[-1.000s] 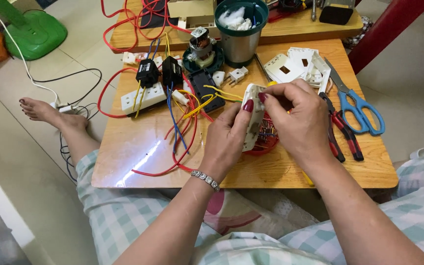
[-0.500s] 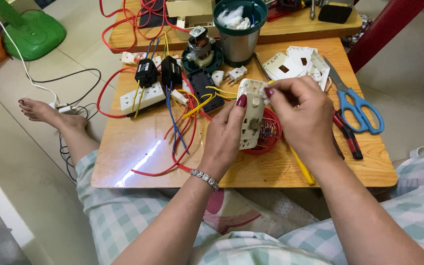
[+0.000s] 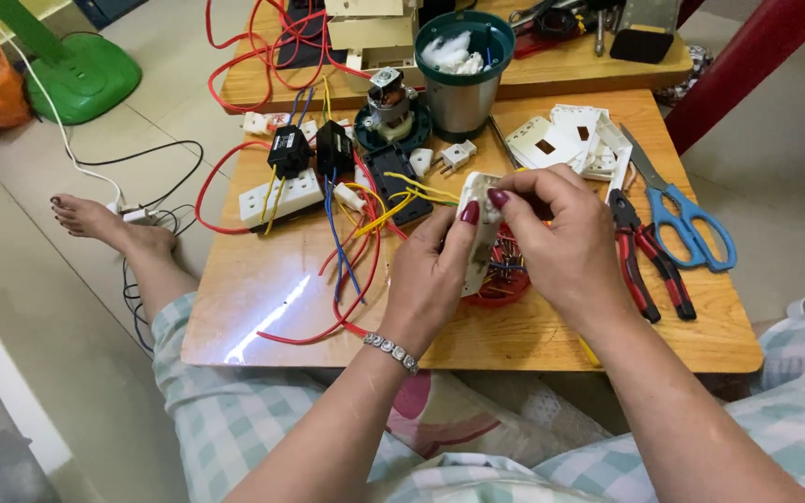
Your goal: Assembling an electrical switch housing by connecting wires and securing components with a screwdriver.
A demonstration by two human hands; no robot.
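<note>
My left hand (image 3: pixel 435 279) and my right hand (image 3: pixel 566 247) both grip a white plastic socket piece (image 3: pixel 479 233), held edge-on above a small red dish (image 3: pixel 503 279) on the low wooden table (image 3: pixel 263 289). The left thumb presses on its top, and the right fingers pinch its upper end. Yellow wires (image 3: pixel 402 191) run from the piece's left side toward the black parts behind it.
Red-handled pliers (image 3: pixel 640 261) and blue scissors (image 3: pixel 687 219) lie right of my hands. White socket covers (image 3: pixel 566 140), a teal-rimmed metal cup (image 3: pixel 463 79), a small motor (image 3: pixel 388 107), a white power strip (image 3: pixel 281 196) and tangled red, blue and yellow wires fill the back and left.
The white socket piece has turned from flat-faced to edge-on between my hands. Both hands shifted slightly left and lower over the red dish.
</note>
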